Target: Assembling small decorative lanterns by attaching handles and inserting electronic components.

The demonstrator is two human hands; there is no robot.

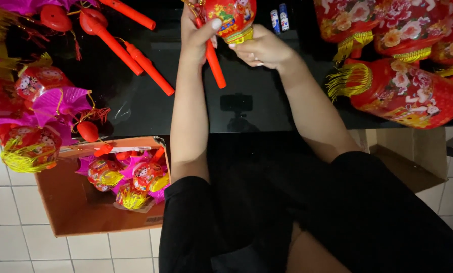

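Obs.: your left hand (pixel 198 33) is closed around the red plastic stick handle (pixel 214 63), thumb pressed along it, holding it slanted above the glossy black table (pixel 246 108). Your right hand (pixel 263 49) is curled, fingertips pinching at the gold-fringed base of the red paper lantern with a printed figure (pixel 230 17). The lantern sits at the upper end of the handle, raised clear of the table and partly cut off by the top of the view.

Risks:
- The lantern skin looks thin; a hard pinch at the base could crease or tear it.
- The yellow fringe lies right under your right fingertips and could snag or pull loose.
- The joint between lantern and handle is hidden behind your fingers; I cannot tell whether it is seated. If not, the lantern could drop off onto the table.
- The two small blue-and-white batteries (pixel 279 19) stand upright just beyond your right hand; a sweep of the wrist would topple them.
- Loose red handles (pixel 135 55) lie near your left forearm and could roll if nudged.
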